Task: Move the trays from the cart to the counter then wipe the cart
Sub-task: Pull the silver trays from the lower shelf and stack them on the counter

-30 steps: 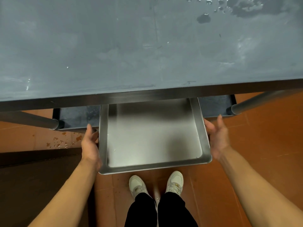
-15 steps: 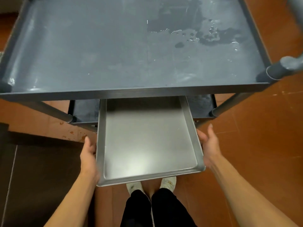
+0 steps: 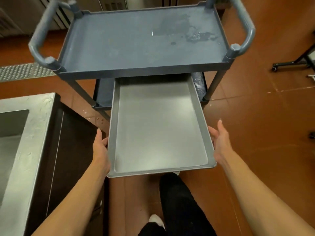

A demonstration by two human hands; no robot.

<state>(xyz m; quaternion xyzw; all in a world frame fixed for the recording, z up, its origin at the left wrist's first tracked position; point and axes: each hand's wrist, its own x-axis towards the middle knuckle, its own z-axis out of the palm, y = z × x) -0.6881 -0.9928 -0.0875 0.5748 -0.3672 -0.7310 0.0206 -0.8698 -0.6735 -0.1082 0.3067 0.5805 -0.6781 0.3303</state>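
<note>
I hold a shallow steel tray [image 3: 158, 126] level in front of me, its far end still under the top shelf of the grey cart [image 3: 141, 41]. My left hand [image 3: 101, 149] grips the tray's left rim and my right hand [image 3: 219, 142] grips its right rim. The cart's top shelf is bare, with a wet patch toward its right side. Part of the lower shelf [image 3: 103, 92] shows on both sides of the tray.
A steel counter [image 3: 30, 138] with a sunken basin stands at my left, above a dark cabinet front. Orange floor tiles surround the cart. A metal floor grate [image 3: 23, 71] lies at far left and a wheeled black stand [image 3: 289, 63] at far right.
The tray has slid out from under the cart's top shelf toward me and risen. My view has pulled back, so the whole cart and the counter now show.
</note>
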